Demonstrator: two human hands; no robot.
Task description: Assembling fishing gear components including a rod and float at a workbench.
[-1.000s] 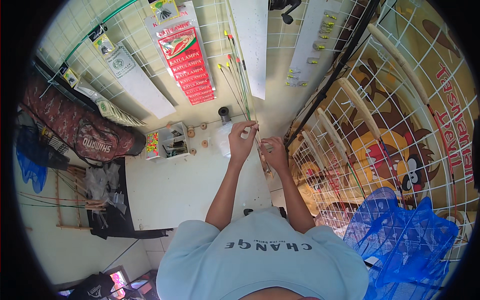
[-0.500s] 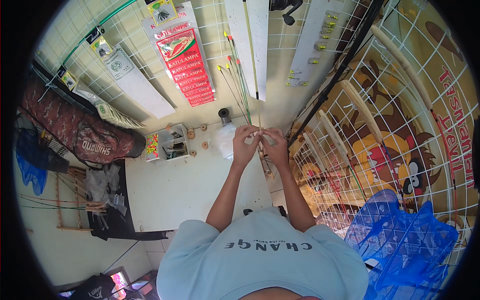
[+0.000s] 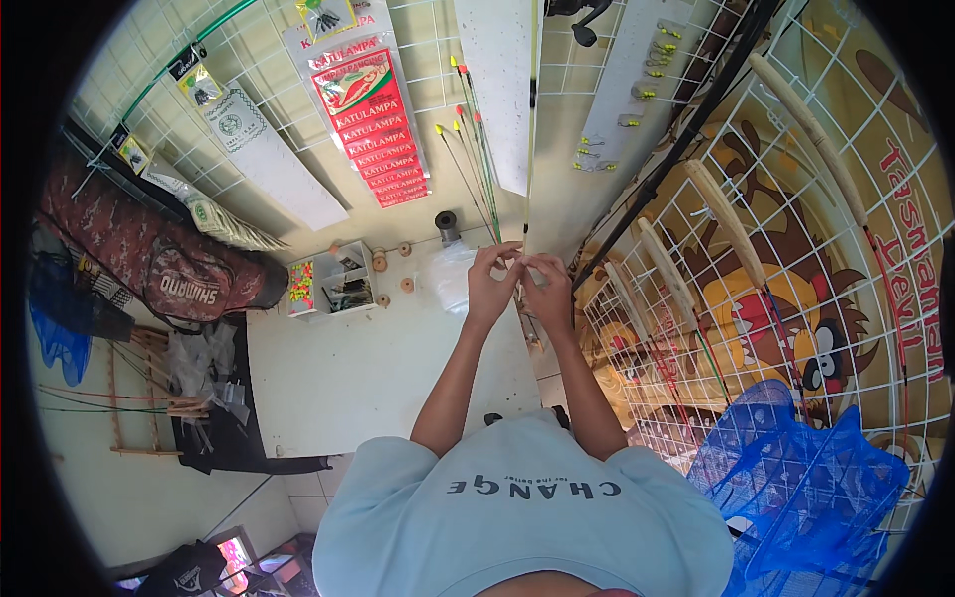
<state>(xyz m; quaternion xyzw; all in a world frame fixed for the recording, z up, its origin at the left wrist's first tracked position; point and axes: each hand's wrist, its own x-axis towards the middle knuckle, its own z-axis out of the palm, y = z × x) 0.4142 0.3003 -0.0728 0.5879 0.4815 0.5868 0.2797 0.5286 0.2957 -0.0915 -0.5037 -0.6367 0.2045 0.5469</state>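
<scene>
Both hands meet over the right end of the white table, fingertips close together. Between them stands a thin yellowish fishing rod with dark bands, running up past the wall. My left hand pinches the rod with thumb and forefinger, its other fingers curled. From the right side, my right hand pinches at the same spot. My fingers hide the gripped part of the rod, and whether a finer thread or fitting is also held cannot be made out.
A white divided box with colourful small pieces sits on the table, near wooden spools, a dark thread spool and a clear plastic bag. To the right, wire grid holds cork-handled rods; a blue net hangs lower.
The rod's upper part has swung to the right, and its dark bands show at different places. My hands stay together in almost the same spot, fingers shifted slightly.
</scene>
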